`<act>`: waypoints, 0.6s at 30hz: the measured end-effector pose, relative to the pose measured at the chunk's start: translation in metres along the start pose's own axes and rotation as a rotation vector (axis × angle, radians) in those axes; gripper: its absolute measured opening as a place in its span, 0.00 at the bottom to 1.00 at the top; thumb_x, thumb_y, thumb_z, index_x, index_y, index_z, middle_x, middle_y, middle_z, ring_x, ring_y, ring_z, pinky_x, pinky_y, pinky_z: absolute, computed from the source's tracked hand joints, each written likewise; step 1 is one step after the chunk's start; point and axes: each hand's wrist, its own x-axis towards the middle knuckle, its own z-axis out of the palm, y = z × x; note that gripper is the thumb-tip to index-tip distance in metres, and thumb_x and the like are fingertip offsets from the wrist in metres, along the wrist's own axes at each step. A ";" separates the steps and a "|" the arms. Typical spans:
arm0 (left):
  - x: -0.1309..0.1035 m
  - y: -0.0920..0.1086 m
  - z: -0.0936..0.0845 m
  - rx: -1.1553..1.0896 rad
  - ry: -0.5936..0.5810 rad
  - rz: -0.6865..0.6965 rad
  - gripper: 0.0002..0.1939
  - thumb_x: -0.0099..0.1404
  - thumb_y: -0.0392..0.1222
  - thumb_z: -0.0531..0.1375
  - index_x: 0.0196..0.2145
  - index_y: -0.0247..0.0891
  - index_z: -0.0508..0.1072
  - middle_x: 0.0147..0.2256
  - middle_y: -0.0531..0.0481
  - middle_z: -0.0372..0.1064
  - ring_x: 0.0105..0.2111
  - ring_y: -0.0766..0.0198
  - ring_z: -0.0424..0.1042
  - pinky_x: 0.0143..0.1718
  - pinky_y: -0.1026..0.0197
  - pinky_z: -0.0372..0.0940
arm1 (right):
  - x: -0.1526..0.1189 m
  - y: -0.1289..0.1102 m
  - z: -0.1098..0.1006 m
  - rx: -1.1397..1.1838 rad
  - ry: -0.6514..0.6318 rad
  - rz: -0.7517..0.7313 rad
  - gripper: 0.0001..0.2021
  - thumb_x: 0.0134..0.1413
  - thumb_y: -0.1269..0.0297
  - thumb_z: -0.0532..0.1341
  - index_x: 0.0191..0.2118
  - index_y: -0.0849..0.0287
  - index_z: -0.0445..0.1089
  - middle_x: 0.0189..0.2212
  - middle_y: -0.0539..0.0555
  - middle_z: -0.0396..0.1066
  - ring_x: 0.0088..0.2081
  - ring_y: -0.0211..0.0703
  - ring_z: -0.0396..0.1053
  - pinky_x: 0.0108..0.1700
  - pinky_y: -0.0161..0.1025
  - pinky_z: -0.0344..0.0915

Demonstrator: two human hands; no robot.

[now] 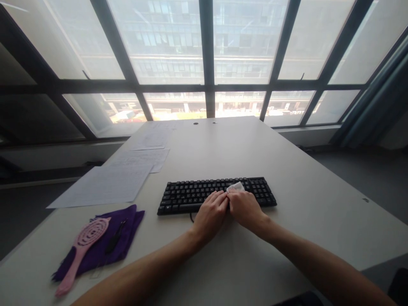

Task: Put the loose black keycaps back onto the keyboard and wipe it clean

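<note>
A black keyboard (185,196) lies on the white table in front of me, its cable partly showing under the front edge. My right hand (244,206) is closed on a white tissue (236,187), which sticks out above its fingers over the right part of the keys. Beside it, my left hand (212,212) rests across the front of the keyboard, fingers fairly straight and close together. Its fingertips meet the right hand's fingers. The keys beneath both hands are hidden.
A purple cloth (126,242) lies at the left with a pink hairbrush (92,231) and a small dark tool (114,240) on it. Several paper sheets (105,185) cover the table's left side. Large windows (165,42) stand beyond the table's far edge (236,118).
</note>
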 end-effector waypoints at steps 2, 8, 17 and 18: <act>0.000 0.001 0.000 0.006 0.005 -0.013 0.18 0.72 0.33 0.56 0.58 0.35 0.71 0.57 0.40 0.72 0.60 0.51 0.69 0.66 0.45 0.60 | 0.001 0.004 0.006 0.033 0.037 -0.049 0.19 0.61 0.78 0.51 0.50 0.66 0.76 0.52 0.65 0.76 0.53 0.51 0.74 0.57 0.41 0.67; 0.000 0.002 0.008 0.131 -0.024 -0.109 0.27 0.74 0.44 0.55 0.66 0.30 0.62 0.66 0.34 0.60 0.68 0.46 0.56 0.70 0.38 0.49 | 0.015 0.025 0.024 0.140 0.105 -0.221 0.30 0.54 0.81 0.55 0.64 0.71 0.66 0.64 0.66 0.65 0.68 0.50 0.57 0.70 0.46 0.55; 0.000 0.001 -0.001 0.059 -0.033 -0.012 0.20 0.74 0.36 0.54 0.62 0.36 0.68 0.62 0.45 0.68 0.66 0.55 0.61 0.71 0.48 0.51 | 0.000 0.004 0.006 0.053 0.038 -0.052 0.20 0.62 0.78 0.52 0.52 0.66 0.76 0.54 0.66 0.75 0.54 0.53 0.74 0.59 0.45 0.67; -0.001 0.001 -0.001 0.044 -0.035 -0.007 0.20 0.74 0.35 0.53 0.61 0.36 0.69 0.61 0.46 0.69 0.65 0.56 0.62 0.71 0.49 0.52 | -0.002 0.001 0.005 0.040 0.031 -0.038 0.19 0.62 0.78 0.51 0.50 0.65 0.77 0.51 0.66 0.76 0.51 0.53 0.76 0.56 0.45 0.69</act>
